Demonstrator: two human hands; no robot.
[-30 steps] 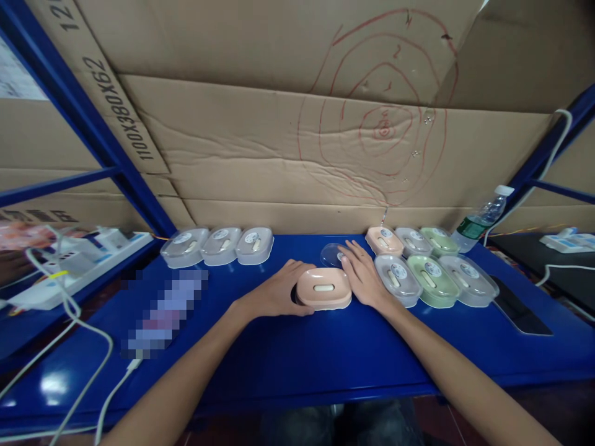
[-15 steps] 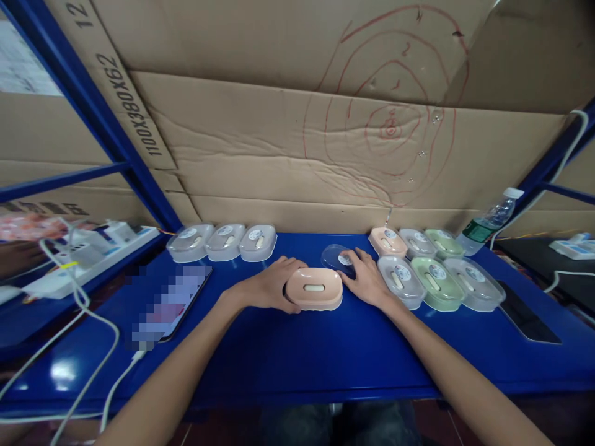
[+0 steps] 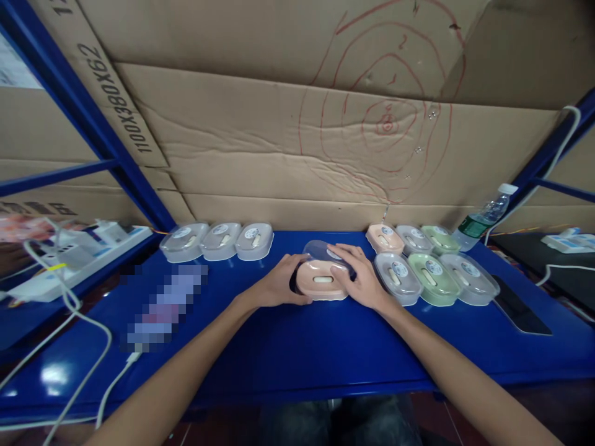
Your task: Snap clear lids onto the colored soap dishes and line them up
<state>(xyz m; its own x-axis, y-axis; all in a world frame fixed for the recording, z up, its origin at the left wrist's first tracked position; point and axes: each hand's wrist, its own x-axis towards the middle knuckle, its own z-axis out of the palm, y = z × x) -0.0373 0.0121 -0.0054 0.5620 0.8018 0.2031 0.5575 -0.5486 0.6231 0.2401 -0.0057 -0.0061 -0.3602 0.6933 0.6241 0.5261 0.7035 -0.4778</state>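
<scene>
A peach oval plastic box (image 3: 322, 290) with a cream slotted piece in its top sits on the blue table in front of me. My left hand (image 3: 277, 282) is wrapped round its left side. A clear oval lid (image 3: 317, 250) with a round sticker leans over the back of the box, its rear edge raised. My right hand (image 3: 362, 279) grips this lid, fingers on top near the sticker and thumb close to the box's right end. Whether the lid's front edge touches the box, I cannot tell.
Three grey lidded boxes (image 3: 218, 240) line the back left. At the right stand several lidded boxes in peach, grey and green (image 3: 436, 280), a water bottle (image 3: 483, 220) and a dark phone (image 3: 523, 306). Left lie a blurred-out phone (image 3: 167, 310), cables and a power strip (image 3: 79, 266).
My right hand has lifted the clear lid from the table and brought it left to the back of the peach box. My left hand stays on the box.
</scene>
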